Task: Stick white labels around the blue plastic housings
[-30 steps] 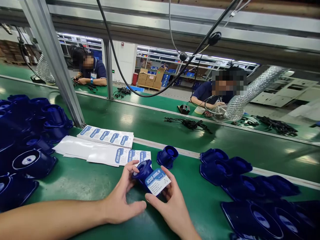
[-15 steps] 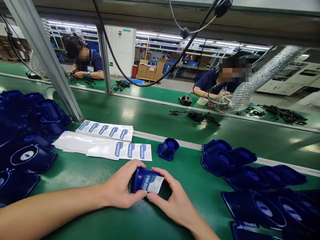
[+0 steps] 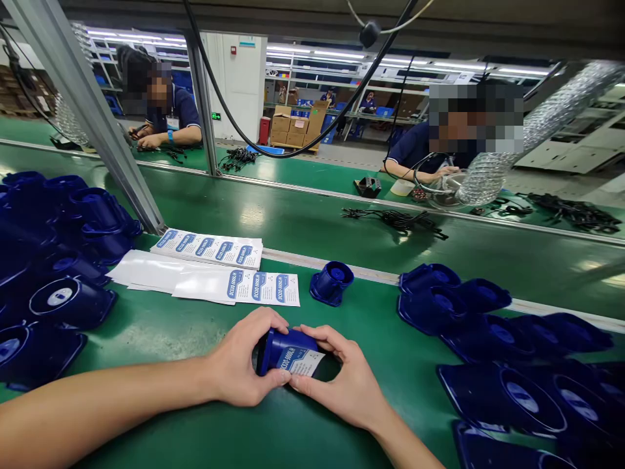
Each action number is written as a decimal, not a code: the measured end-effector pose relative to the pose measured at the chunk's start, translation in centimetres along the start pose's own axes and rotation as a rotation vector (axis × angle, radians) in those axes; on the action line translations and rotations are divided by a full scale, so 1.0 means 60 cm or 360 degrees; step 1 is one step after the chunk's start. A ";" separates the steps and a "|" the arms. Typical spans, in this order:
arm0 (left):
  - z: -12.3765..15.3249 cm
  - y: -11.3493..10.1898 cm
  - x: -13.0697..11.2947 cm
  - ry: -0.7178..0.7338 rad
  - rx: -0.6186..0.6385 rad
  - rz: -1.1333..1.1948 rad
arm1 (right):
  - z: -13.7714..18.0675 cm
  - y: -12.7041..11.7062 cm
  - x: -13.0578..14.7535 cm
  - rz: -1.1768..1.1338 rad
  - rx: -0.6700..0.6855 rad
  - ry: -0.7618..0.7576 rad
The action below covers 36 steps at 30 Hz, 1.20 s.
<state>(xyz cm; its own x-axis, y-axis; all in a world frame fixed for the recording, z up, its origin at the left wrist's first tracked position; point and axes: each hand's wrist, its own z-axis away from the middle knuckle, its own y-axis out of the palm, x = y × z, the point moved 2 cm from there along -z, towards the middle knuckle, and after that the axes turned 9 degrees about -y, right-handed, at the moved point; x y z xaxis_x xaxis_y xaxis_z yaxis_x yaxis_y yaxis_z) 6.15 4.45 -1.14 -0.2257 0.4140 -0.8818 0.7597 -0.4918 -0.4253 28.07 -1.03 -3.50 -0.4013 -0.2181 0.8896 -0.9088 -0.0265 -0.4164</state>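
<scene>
Both hands hold one blue plastic housing point(image 3: 296, 341) low over the green bench. My left hand point(image 3: 247, 361) is closed round its wide flanged end, thumb underneath. My right hand point(image 3: 342, 378) grips the other end, with fingers on top and the thumb near the lower edge. A white and blue printed label point(image 3: 305, 362) lies on the side facing me, its lower edge by my thumbs. Beyond the hands are label sheets point(image 3: 263, 288), partly bare backing, and a second stack of labels point(image 3: 208, 248). A single blue housing point(image 3: 332, 283) stands just past my right hand.
Blue housings point(image 3: 73, 299) are piled at the left, and more housings point(image 3: 508, 391) fill the right. A metal post point(image 3: 112, 130) rises at the left. Black cables point(image 3: 395, 220) lie on the line beyond, where two co-workers sit. A black cable point(image 3: 273, 155) hangs overhead.
The housing has turned a little in my hands, so the label sits lower and more of the blue body shows above it. The whole view has shifted slightly.
</scene>
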 end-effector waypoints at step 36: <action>-0.001 0.002 -0.011 -0.0101 -0.0030 0.0068 | -0.003 0.002 0.018 -0.0470 0.0038 0.0093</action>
<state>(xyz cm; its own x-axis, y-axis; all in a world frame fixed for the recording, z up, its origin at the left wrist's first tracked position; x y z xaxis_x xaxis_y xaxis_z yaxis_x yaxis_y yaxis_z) 6.42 4.18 -0.57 -0.2306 0.3435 -0.9104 0.7805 -0.4934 -0.3839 27.48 -1.08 -2.57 -0.1262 -0.1409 0.9819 -0.9845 -0.1034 -0.1414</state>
